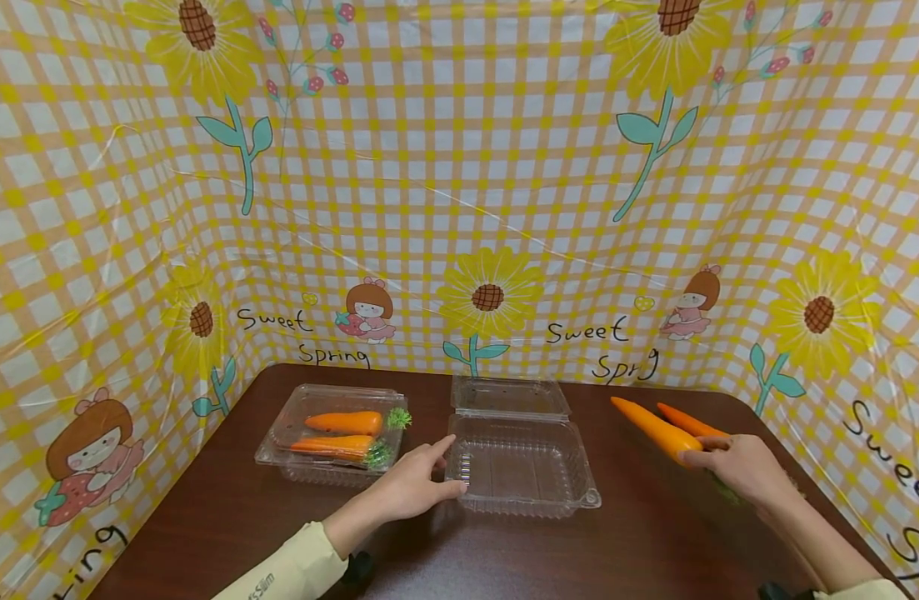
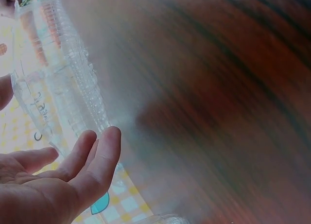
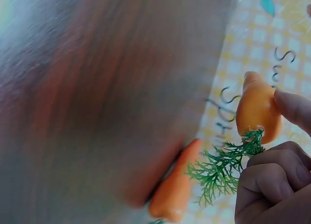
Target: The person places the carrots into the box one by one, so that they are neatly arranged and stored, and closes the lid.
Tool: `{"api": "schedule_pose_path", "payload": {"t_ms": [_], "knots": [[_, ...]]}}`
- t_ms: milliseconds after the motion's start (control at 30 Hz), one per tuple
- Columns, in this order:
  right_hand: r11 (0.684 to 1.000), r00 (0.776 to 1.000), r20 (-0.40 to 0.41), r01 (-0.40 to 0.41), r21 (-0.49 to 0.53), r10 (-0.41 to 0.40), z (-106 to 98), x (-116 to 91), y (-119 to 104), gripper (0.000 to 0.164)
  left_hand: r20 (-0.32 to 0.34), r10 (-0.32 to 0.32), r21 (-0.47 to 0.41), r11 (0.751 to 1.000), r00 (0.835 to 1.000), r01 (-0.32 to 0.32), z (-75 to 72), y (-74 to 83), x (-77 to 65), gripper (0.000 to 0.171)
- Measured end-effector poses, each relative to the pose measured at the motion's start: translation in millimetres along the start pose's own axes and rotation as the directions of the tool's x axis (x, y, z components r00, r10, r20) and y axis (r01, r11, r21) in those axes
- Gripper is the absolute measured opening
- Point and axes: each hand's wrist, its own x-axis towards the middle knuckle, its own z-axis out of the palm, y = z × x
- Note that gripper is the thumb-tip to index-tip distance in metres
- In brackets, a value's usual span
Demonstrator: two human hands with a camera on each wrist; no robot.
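Note:
My right hand (image 1: 751, 471) pinches an orange carrot (image 1: 650, 423) near its thick end, its tip pointing to the back left. Green leafy tops hang from that carrot in the right wrist view, beside curled fingers (image 3: 277, 173). A second carrot (image 1: 691, 418) lies on the table just behind it, partly hidden by the hand. At the middle stands a clear plastic box (image 1: 522, 471) with its lid (image 1: 507, 396) folded back and nothing inside. My left hand (image 1: 410, 483) is at the box's left rim, thumb and forefinger extended against it; the left wrist view shows loosely bent fingers (image 2: 104, 161).
To the left, a closed clear box (image 1: 279, 454) holds several carrots (image 1: 344, 422) with green tops. All stands on a dark brown table (image 1: 444, 558). A yellow checked cloth (image 1: 489, 183) hangs around its back and sides.

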Motion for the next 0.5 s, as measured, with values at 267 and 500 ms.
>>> {"api": "schedule_pose_path", "payload": {"t_ms": [267, 500], "knots": [[0.996, 0.995, -0.025, 0.094, -0.004, -0.094, 2, -1, -37, 0.071, 0.004, -0.003, -0.007, 1.000, 1.000, 0.003, -0.9, 0.0, -0.5, 0.083], [0.988, 0.987, 0.041, 0.154, -0.001, -0.154, 8, -2, -68, 0.074, -0.004, -0.008, 0.007, 1.000, 1.000, 0.008, -0.1, 0.0, 0.1, 0.083]]}}
